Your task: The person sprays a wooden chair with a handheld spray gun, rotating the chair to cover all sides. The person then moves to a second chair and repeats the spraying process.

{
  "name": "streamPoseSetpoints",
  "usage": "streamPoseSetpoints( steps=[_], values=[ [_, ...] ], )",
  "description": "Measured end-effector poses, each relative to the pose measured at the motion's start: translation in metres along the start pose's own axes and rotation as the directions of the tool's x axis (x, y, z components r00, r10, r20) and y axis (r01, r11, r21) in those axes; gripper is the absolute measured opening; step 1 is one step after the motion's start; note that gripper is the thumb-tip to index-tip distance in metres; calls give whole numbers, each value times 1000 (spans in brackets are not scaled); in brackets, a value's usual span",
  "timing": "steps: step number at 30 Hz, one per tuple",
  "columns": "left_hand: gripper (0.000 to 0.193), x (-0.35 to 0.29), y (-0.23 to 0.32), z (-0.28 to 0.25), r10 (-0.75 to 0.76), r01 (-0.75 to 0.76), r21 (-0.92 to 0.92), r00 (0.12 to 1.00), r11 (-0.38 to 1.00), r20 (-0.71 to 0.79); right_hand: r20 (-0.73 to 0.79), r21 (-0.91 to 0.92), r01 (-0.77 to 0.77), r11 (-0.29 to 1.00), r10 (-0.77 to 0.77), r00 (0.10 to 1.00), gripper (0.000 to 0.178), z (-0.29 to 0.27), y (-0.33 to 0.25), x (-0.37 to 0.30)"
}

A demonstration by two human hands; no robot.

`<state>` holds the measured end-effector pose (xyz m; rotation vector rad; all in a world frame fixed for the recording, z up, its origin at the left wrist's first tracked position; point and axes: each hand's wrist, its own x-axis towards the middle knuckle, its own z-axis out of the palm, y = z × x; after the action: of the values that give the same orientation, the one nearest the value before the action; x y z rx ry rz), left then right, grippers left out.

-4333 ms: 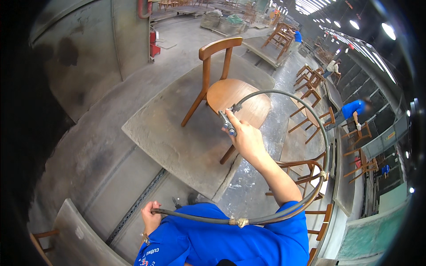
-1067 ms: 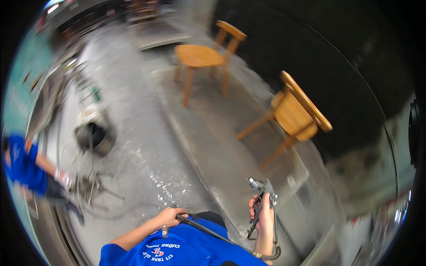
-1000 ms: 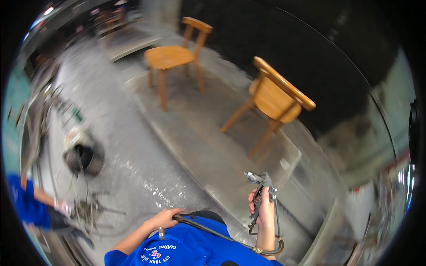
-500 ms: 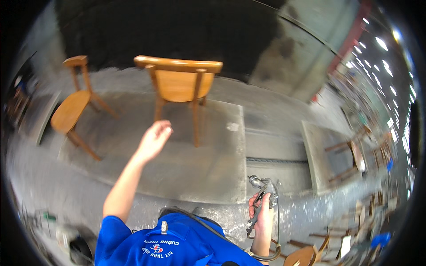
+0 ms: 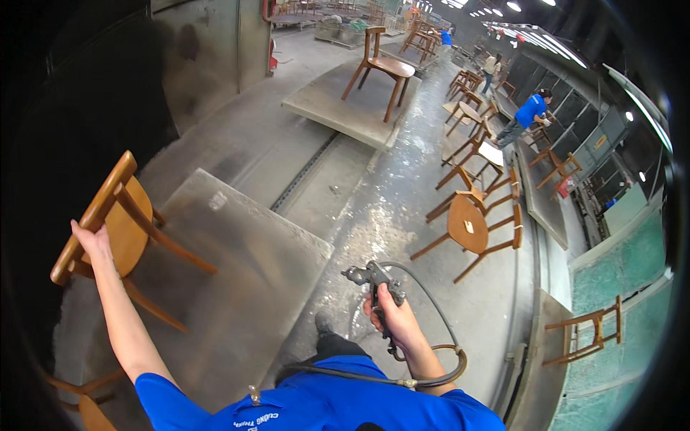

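Observation:
My left hand (image 5: 93, 243) is closed round the top rail of a light brown wooden chair (image 5: 131, 237) at the far left. That chair stands on a flat grey platform (image 5: 237, 237), its backrest toward me. In my right hand (image 5: 395, 316) is a metal spray gun (image 5: 379, 279), held by its handle with the nozzle toward the left. A dark hose (image 5: 449, 370) loops from the gun round my right forearm and across my waist. The lower left edge cuts off part of another wooden chair (image 5: 93, 413).
Ahead, a second platform (image 5: 338, 111) carries a darker chair (image 5: 381, 68); a chain track (image 5: 305, 172) runs between the platforms. Several chairs, one with a round seat (image 5: 467, 224), line the floor at right. A person in blue (image 5: 530, 111) works beyond them. A dark wall (image 5: 93, 93) rises at left.
My view has swung to the right, toward the row of chairs. My left hand, apart from the chair before, now grips its top rail. The spray gun stays in my right hand.

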<state>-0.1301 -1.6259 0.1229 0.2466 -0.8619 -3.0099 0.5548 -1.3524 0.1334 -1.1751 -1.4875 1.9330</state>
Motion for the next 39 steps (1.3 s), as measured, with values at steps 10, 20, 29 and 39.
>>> streamPoseSetpoints(
  steps=[10, 20, 29, 39],
  values=[
    [78, 10, 169, -115, -170, 197, 190, 974, 962, -146, -65, -58, 56, 997, -59, 996, 53, 7, -12, -30],
    [60, -111, 188, -170, 137, -166, 347, 985, 923, 106, 136, -1, 97, 995, -96, 986, 53, 4, -25, -1],
    [59, -252, 195, -149, -4, 46, 416, 995, 908, -100, 230, -72, 146, 987, -126, 965, 56, 11, -41, 38],
    [37, -415, 56, -109, 785, -435, 783, 233, -444, 574, 140, 50, 148, 988, -154, 978, 63, 5, -25, 55]
  ],
)
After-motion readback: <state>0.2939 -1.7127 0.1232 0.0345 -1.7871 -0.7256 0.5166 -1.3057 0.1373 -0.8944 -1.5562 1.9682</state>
